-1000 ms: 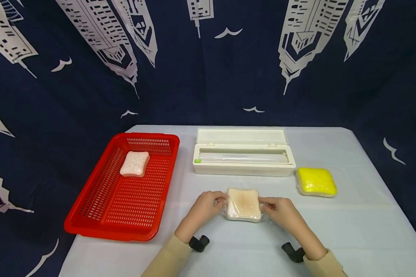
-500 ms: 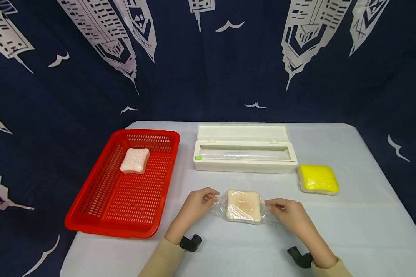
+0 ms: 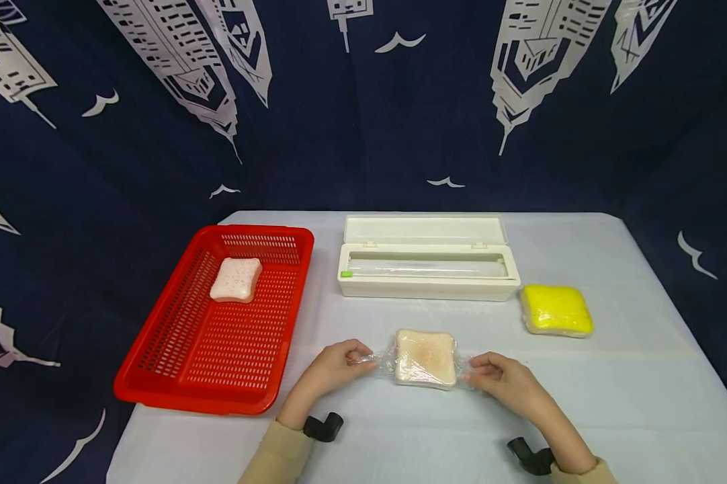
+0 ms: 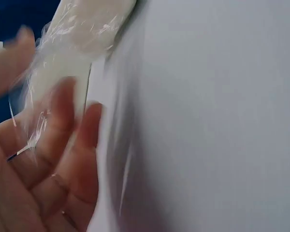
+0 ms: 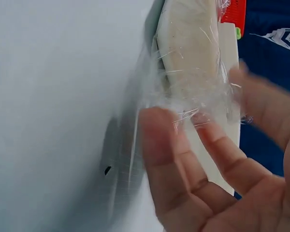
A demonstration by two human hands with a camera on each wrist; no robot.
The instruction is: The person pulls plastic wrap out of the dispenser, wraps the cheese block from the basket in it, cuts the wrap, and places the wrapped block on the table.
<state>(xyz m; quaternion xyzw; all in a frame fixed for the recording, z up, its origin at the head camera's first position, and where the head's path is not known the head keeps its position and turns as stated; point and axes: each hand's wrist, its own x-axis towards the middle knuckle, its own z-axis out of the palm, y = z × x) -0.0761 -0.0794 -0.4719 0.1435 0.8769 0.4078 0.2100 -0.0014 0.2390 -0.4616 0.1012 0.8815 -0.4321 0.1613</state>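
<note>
A bread slice (image 3: 425, 359), wrapped in clear plastic film, lies on the table between my hands. Crumpled film (image 3: 388, 361) sticks out from its sides. At its left end is my left hand (image 3: 334, 366); the left wrist view shows its fingers (image 4: 63, 104) spread, blurred, with loose film crossing them. My right hand (image 3: 508, 383) is at the other end, its fingertips right at the film. In the right wrist view its fingers (image 5: 159, 140) stand apart around the gathered film (image 5: 193, 104).
Behind the bread stands a white film dispenser box (image 3: 430, 289) with its lid raised and a clear roll inside. A red basket (image 3: 218, 396) at left holds a pale speckled slice (image 3: 236, 280). A wrapped yellow slice (image 3: 557, 310) lies at right on the white-covered table (image 3: 642, 403).
Both hands have moved outward from the bread's sides, drawing apart along the film ends. The film now spreads out farther at both sides; the bread stays in place.
</note>
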